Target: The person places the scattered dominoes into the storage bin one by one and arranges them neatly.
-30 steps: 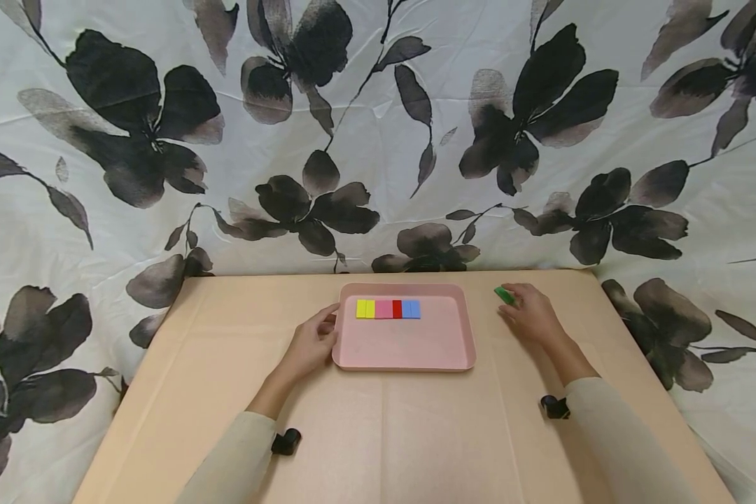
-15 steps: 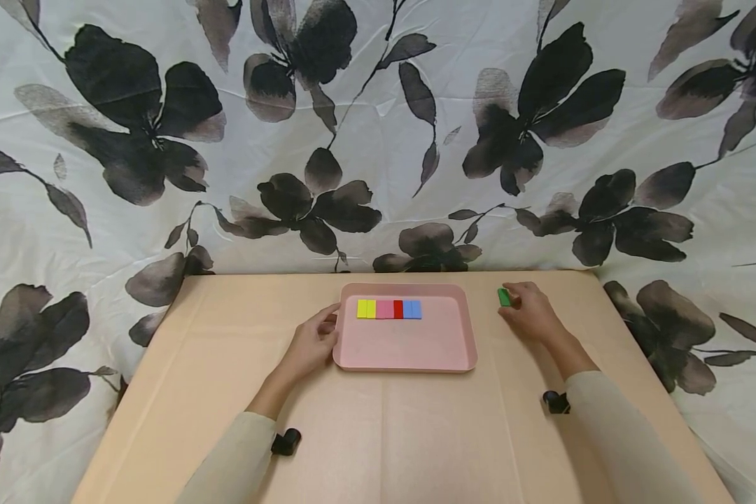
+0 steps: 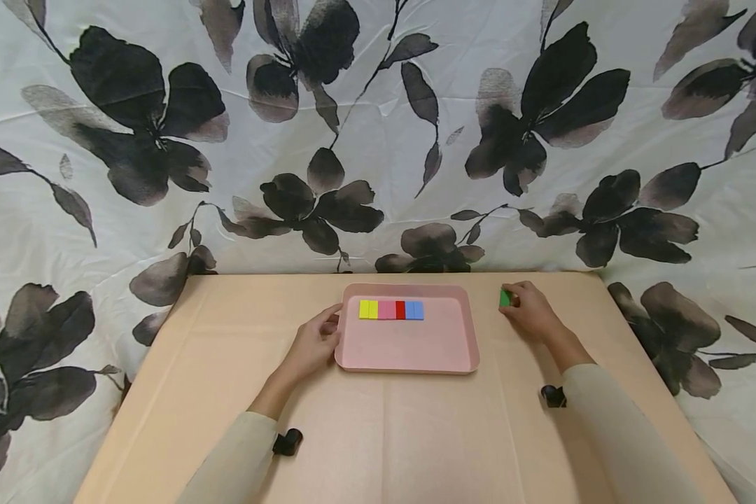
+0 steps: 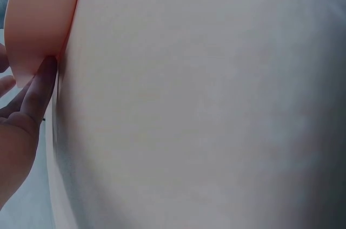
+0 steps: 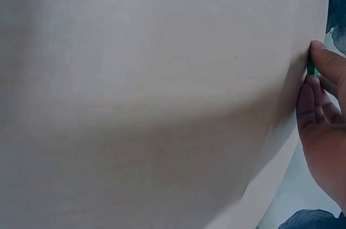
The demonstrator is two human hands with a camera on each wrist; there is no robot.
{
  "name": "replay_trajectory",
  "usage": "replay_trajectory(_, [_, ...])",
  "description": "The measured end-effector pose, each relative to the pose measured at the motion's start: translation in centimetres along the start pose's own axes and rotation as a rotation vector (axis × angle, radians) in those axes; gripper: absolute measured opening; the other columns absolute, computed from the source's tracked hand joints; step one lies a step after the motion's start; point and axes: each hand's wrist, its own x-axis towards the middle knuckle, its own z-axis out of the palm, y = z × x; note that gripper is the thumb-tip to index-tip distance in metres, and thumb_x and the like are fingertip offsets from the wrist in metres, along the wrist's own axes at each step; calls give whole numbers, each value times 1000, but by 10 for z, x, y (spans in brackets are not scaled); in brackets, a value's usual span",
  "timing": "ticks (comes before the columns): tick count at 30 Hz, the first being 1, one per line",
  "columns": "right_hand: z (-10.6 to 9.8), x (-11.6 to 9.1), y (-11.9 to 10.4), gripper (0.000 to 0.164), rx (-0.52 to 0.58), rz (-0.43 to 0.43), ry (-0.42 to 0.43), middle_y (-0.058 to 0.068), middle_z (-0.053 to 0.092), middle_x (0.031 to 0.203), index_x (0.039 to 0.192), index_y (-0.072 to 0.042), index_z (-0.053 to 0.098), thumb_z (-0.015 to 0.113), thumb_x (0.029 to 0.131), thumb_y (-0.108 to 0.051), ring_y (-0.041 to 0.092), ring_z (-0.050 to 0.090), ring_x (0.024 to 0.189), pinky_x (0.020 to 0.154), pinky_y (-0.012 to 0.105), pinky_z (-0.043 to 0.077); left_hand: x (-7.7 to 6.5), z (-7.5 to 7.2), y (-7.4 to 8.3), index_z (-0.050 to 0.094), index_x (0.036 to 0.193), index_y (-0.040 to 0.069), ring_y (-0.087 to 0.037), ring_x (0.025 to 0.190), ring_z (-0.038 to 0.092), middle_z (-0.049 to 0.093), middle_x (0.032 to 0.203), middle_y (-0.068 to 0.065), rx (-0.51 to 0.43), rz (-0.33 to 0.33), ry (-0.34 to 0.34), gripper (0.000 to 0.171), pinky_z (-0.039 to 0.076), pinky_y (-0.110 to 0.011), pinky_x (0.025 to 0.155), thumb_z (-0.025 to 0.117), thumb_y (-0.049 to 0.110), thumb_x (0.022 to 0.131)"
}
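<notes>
A pink tray [image 3: 409, 350] lies on the table, carrying a row of small coloured tiles [image 3: 391, 310] in yellow, pink, red and blue along its upper left. My left hand [image 3: 315, 343] holds the tray's left edge; in the left wrist view, its fingers [image 4: 43, 85] meet the tray's wall [image 4: 43, 12] at the rim and low down by the table. To the right of the tray, my right hand [image 3: 532, 311] pinches a small green block [image 3: 504, 299] between thumb and fingertips. The right wrist view shows just a sliver of the green block [image 5: 310, 66], mostly hidden by the fingers.
The tan table [image 3: 441, 441] extends toward me and to both sides. Behind it hangs a white cloth [image 3: 403, 154] with dark flowers, right at the far edge. A black wrist camera [image 3: 288, 442] sits under the left sleeve, another black camera [image 3: 553, 396] at the right.
The green block has turned in my right fingers, from slanted to more upright, with less of it showing. My left hand and the tray keep their places; the head view shifts slightly.
</notes>
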Motion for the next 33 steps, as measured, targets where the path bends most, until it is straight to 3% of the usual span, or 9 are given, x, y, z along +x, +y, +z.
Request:
replay_trajectory(10, [-1,-3,-5,51,-3,-4,25,32,50,122,138,12,55,70,98,-15,38,54,99,86,50,49,2,0,1,52,150,8,-26,105,68,68,126,-17,6,1,2,57,56,-36,89,62,0,94])
replay_trajectory(21, [-1,-6,-13,54,10,-18,63,30,50,121,140,10,56,72,97,-19,37,56,101,87,48,49,3,0,-1,52,151,9,-29,109,68,67,128,-17,-5,-6,-8,57,56,-42,94,61,2,95])
replay_trajectory(27, [-5,-7,-31,49,24,-92,122,27,53,115,135,10,60,75,94,-14,35,60,96,84,43,50,4,1,-1,51,151,9,-30,109,68,67,128,-18,2,-7,-9,57,56,-44,95,61,2,96])
replay_trajectory(33, [-4,-7,-51,45,46,-157,151,28,54,118,130,11,62,77,92,-7,35,63,95,85,47,55,4,2,1,52,151,9,-28,109,68,67,128,-17,7,-14,-5,57,56,-42,94,62,2,95])
